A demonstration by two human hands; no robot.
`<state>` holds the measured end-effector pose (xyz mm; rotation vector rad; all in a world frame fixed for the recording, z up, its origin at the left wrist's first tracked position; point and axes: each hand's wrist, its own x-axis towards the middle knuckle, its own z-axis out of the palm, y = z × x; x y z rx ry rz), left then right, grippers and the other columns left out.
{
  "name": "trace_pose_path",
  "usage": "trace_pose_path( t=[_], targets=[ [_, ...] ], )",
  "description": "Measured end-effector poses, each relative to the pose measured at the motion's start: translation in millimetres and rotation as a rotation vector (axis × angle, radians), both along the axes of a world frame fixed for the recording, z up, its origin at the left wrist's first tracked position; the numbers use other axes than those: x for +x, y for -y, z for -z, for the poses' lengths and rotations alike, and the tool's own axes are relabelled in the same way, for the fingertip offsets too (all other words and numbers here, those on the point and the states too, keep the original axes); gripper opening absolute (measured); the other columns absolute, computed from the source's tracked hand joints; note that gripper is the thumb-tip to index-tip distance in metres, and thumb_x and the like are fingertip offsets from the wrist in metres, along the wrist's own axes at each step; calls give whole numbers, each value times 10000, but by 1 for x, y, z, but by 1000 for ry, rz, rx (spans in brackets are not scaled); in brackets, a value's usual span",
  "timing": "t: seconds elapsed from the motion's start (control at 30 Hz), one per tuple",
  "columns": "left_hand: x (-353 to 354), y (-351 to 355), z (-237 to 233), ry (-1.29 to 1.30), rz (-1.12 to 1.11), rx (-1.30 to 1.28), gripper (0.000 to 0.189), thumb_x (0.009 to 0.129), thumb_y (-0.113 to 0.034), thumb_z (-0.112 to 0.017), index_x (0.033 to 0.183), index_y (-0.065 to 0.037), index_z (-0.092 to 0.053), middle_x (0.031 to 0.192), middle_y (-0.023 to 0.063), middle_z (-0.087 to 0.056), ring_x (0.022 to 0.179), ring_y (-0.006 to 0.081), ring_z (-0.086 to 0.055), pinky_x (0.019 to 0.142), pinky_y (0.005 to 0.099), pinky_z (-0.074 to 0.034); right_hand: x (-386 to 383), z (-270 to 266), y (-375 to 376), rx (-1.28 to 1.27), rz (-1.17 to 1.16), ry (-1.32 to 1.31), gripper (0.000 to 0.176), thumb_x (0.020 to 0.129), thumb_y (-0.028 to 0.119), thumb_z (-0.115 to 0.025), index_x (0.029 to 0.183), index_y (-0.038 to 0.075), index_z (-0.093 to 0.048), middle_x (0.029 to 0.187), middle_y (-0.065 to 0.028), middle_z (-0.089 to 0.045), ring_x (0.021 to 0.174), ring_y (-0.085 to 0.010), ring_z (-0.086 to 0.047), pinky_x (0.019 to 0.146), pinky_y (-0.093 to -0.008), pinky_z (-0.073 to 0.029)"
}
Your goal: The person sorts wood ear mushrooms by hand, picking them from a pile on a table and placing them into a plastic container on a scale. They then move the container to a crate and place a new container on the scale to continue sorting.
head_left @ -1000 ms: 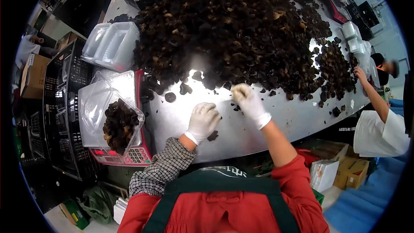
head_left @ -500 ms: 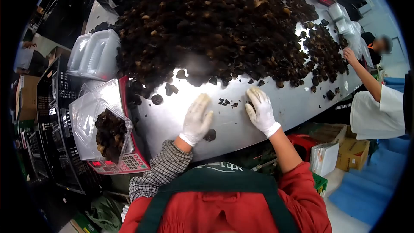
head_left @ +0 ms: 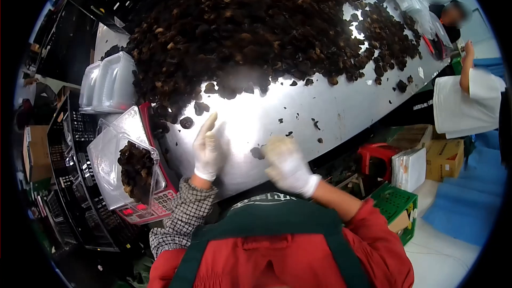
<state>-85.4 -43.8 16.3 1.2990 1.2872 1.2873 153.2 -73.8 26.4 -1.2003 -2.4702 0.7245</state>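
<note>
Both gloved hands have drawn back from the edge of the wood ear fungus pile [head_left: 250, 26] toward the near rim of the steel surface [head_left: 298, 106]. The left hand [head_left: 207, 149] stands on edge with fingers straight and released, holding nothing, while the right hand [head_left: 288, 166] is motion-blurred beside a loose fungus piece [head_left: 257, 153], so I cannot tell its grip. The pieces appear light, thin and brittle, best pinched gently at the rim or scooped by the handful. A clear clamshell box [head_left: 106, 149] on the red scale [head_left: 154, 205] holds a partial fill of fungus, and a nested stack of clear trays [head_left: 106, 82] sits beyond it.
</note>
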Motion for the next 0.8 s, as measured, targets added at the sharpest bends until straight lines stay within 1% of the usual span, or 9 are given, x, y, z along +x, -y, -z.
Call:
trace_pose_path(
  t=[0.03,0.1,0.2,0.27,0.47,0.57,0.6,0.7,0.8],
  targets=[
    [-6,9,4,3,-23,-17,655,979,-461,-436,1347,81,-415,1289,210,-537,1134,256,-556,952,324,-459,-28,39,18,155,-94,-83,568,783,278,-632,1252,-15,-506,1258,-242,-496,1228,-379,-449,1058,-568,-288],
    [-12,26,28,15,-69,-51,611,991,-419,-433,1348,76,-415,1304,215,-522,1189,272,-520,1002,353,-421,-88,44,32,185,-177,-47,654,851,410,-558,1347,-1,-447,1394,-226,-414,1328,-346,-356,1099,-568,-207],
    [-13,45,39,-15,-82,-117,545,999,-367,-438,1338,60,-439,1328,224,-503,1250,301,-477,1055,382,-375,-110,55,5,169,-155,208,682,857,425,-541,1367,-7,-405,1433,-201,-378,1378,-329,-287,1109,-557,-175],
    [-14,47,38,-241,-45,-46,526,992,-363,-449,1324,45,-466,1330,216,-506,1250,319,-475,1061,381,-364,-74,70,-10,45,56,113,683,850,417,-560,1362,-6,-401,1431,-194,-377,1381,-327,-282,1113,-554,-166],
    [-11,41,46,-717,36,131,471,888,-235,-565,1260,47,-499,1365,262,-429,1263,402,-404,1069,467,-313,93,56,-17,479,724,618,621,805,357,-607,1285,-12,-469,1355,-229,-424,1315,-375,-344,1093,-601,-172],
    [-6,42,59,-904,50,225,521,819,-223,-628,1249,36,-487,1391,281,-365,1280,425,-350,1075,499,-270,67,39,-18,375,649,410,551,834,273,-556,1279,-40,-467,1401,-274,-357,1334,-404,-302,1083,-642,-125],
    [-5,41,58,-915,72,226,520,816,-222,-630,1245,37,-488,1386,282,-370,1274,426,-356,1073,499,-271,32,26,-19,357,553,370,514,822,225,-542,1262,-30,-469,1383,-262,-380,1310,-401,-327,1085,-610,-166],
    [-6,41,58,-924,116,221,520,811,-223,-633,1236,41,-494,1374,282,-387,1265,428,-367,1075,500,-271,-55,68,-31,253,334,197,665,872,390,-534,1378,-11,-373,1454,-226,-330,1386,-351,-256,1143,-512,-130],
    [-7,41,61,-932,126,212,505,815,-225,-630,1226,42,-507,1372,277,-395,1269,426,-367,1080,500,-266,-52,75,-39,125,355,237,781,867,493,-527,1425,-7,-307,1488,-215,-291,1415,-333,-207,1146,-531,-100]
  ],
)
